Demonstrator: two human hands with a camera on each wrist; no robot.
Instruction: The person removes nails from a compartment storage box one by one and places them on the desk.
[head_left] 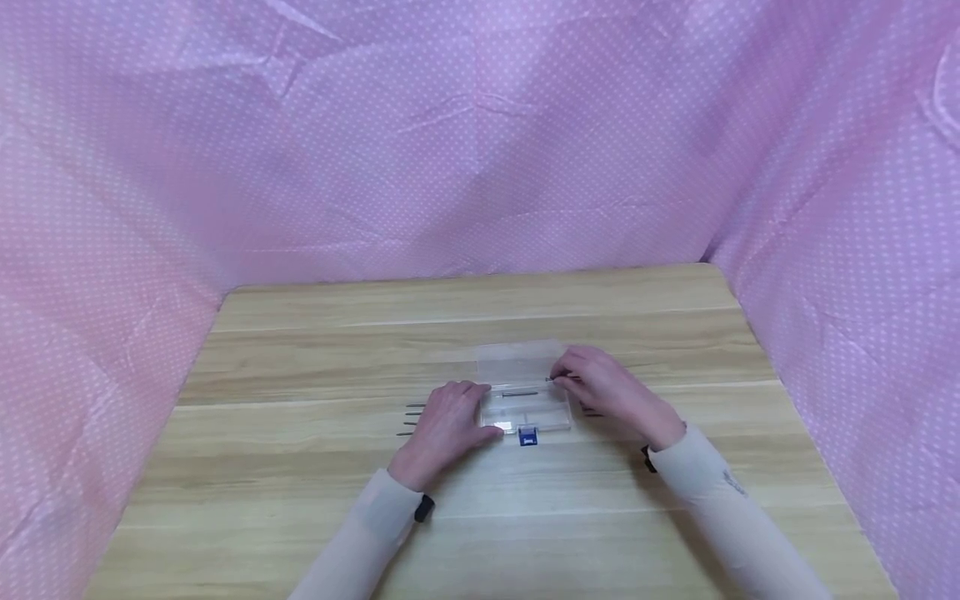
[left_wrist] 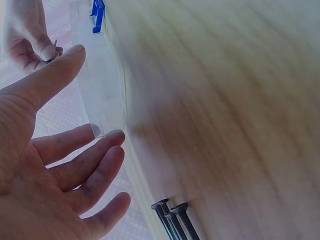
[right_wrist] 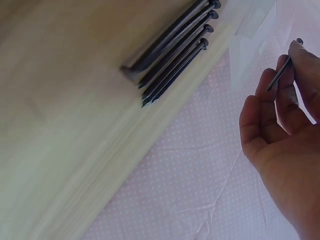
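Note:
A clear plastic box (head_left: 557,419) lies with its lid (head_left: 513,360) folded back and a blue latch (head_left: 528,437) at the front. One nail (head_left: 519,393) lies inside along the back. My left hand (head_left: 447,418) holds the box's left end, thumb at the front corner and forefinger at the back; its other fingers are loosely spread. Over the back right corner, my right hand (head_left: 603,383) pinches a dark nail (right_wrist: 280,72) between thumb and fingers, its head poking out past the thumb.
Several dark nails (right_wrist: 175,60) lie side by side right of the box, partly under my right hand. Another group of nails (left_wrist: 175,220) lies left of my left hand. The wooden table (head_left: 300,350) is bordered by pink dotted cloth (head_left: 450,167) behind and at both sides.

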